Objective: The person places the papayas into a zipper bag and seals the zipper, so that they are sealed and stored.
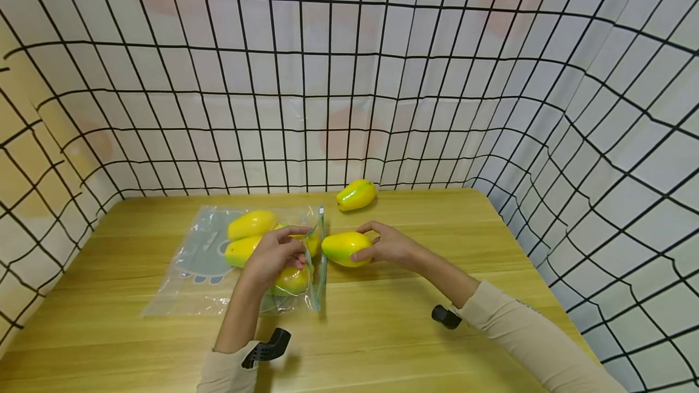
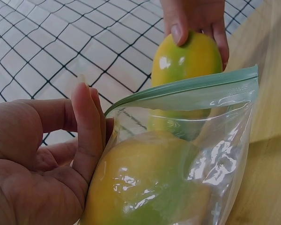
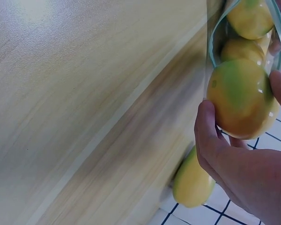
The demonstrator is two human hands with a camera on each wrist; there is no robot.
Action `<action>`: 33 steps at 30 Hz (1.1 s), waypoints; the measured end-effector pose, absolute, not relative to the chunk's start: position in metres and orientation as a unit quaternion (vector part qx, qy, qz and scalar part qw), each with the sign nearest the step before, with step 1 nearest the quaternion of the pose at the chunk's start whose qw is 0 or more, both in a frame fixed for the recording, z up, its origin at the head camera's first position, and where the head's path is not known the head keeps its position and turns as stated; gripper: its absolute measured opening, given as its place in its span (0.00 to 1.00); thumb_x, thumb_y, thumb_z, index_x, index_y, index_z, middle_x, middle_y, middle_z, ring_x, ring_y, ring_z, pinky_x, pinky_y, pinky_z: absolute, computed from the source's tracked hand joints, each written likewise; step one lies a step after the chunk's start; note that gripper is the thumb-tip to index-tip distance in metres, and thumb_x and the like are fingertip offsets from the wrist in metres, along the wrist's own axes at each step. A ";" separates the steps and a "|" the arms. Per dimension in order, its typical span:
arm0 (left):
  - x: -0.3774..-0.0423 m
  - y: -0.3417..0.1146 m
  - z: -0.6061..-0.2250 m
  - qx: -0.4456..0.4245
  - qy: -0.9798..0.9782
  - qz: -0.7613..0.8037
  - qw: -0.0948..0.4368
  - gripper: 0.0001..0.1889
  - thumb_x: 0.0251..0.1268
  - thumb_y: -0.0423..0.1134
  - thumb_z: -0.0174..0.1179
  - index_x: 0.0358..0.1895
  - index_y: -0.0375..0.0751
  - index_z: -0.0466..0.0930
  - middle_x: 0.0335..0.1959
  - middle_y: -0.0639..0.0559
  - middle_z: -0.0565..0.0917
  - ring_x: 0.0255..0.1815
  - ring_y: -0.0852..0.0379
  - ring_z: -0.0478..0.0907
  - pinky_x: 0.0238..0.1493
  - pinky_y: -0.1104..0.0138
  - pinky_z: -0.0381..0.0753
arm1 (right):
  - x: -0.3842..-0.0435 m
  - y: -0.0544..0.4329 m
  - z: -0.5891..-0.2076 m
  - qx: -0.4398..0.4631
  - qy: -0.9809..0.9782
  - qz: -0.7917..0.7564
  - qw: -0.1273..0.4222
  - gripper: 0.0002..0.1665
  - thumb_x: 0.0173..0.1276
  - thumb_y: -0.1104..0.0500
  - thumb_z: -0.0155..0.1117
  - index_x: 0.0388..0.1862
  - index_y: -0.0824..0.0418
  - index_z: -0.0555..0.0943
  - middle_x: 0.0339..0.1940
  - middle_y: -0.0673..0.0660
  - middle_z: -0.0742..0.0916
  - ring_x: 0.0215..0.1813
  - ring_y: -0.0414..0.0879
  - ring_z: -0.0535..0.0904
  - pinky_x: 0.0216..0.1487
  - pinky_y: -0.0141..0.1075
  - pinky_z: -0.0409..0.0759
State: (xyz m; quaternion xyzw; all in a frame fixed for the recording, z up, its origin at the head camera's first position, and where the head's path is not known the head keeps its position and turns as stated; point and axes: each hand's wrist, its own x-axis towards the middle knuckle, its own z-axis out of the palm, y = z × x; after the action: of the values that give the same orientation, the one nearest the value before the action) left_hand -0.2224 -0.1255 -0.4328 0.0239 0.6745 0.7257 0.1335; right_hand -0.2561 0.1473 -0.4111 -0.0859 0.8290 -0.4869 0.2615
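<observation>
A clear zip bag (image 1: 180,284) with a green zip strip lies on the table, several yellow-green mangoes (image 1: 252,225) inside it. My left hand (image 1: 275,256) holds the bag's edge at the mouth; in the left wrist view, the left fingers (image 2: 89,117) are at the end of the zip strip. My right hand (image 1: 390,246) grips another mango (image 1: 346,248) between thumb and fingers, its tip right at the bag's opening. The right wrist view shows this mango (image 3: 241,98) in front of the parted bag mouth, with bagged mangoes behind it.
One loose mango (image 1: 357,195) lies near the back edge of the wooden table (image 1: 382,332). A black wire grid (image 1: 327,96) with pale cloth behind it stands around the back and sides. Small black devices (image 1: 267,347) sit at both sleeves.
</observation>
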 end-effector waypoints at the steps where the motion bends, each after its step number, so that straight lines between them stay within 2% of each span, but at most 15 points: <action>1: -0.222 -0.125 -0.433 0.022 0.673 0.727 0.134 0.24 0.68 0.24 0.53 0.68 0.27 0.71 0.25 0.47 0.80 0.20 0.60 0.78 0.25 0.74 0.84 | -0.256 0.147 -0.411 -0.086 0.828 -0.488 0.262 0.44 0.58 0.52 0.79 0.71 0.57 0.71 0.57 0.60 0.84 0.49 0.48 0.84 0.61 0.50 0.82; 12: -0.223 -0.126 -0.433 0.022 0.675 0.725 0.136 0.25 0.68 0.25 0.53 0.68 0.28 0.71 0.25 0.47 0.80 0.21 0.60 0.78 0.25 0.74 0.84 | -0.257 0.148 -0.412 -0.095 0.820 -0.499 0.265 0.43 0.57 0.54 0.79 0.71 0.57 0.72 0.61 0.61 0.81 0.53 0.50 0.82 0.63 0.51 0.81; 23: -0.224 -0.124 -0.434 0.020 0.670 0.730 0.134 0.24 0.68 0.24 0.53 0.67 0.28 0.72 0.26 0.47 0.80 0.20 0.59 0.78 0.25 0.73 0.84 | -0.255 0.145 -0.412 -0.074 0.829 -0.497 0.244 0.42 0.55 0.55 0.80 0.70 0.53 0.75 0.67 0.61 0.75 0.61 0.55 0.75 0.63 0.50 0.81; 28: -0.224 -0.124 -0.435 0.022 0.670 0.730 0.133 0.24 0.68 0.24 0.53 0.68 0.28 0.72 0.25 0.47 0.80 0.20 0.60 0.78 0.25 0.74 0.84 | -0.254 0.143 -0.413 -0.071 0.827 -0.503 0.241 0.42 0.55 0.55 0.80 0.70 0.53 0.76 0.67 0.61 0.76 0.59 0.54 0.76 0.63 0.50 0.81; 33: -0.224 -0.125 -0.435 0.019 0.671 0.730 0.131 0.24 0.68 0.24 0.53 0.67 0.28 0.72 0.24 0.47 0.80 0.20 0.59 0.78 0.25 0.73 0.84 | -0.255 0.140 -0.414 -0.066 0.827 -0.503 0.241 0.42 0.54 0.55 0.81 0.69 0.52 0.76 0.65 0.59 0.77 0.57 0.52 0.77 0.59 0.47 0.84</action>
State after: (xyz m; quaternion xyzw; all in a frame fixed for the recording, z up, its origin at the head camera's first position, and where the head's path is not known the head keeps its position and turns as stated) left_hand -0.2237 -0.1250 -0.4347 0.0190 0.6709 0.7297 0.1310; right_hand -0.2545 0.1401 -0.4136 -0.0662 0.8271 -0.5033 0.2411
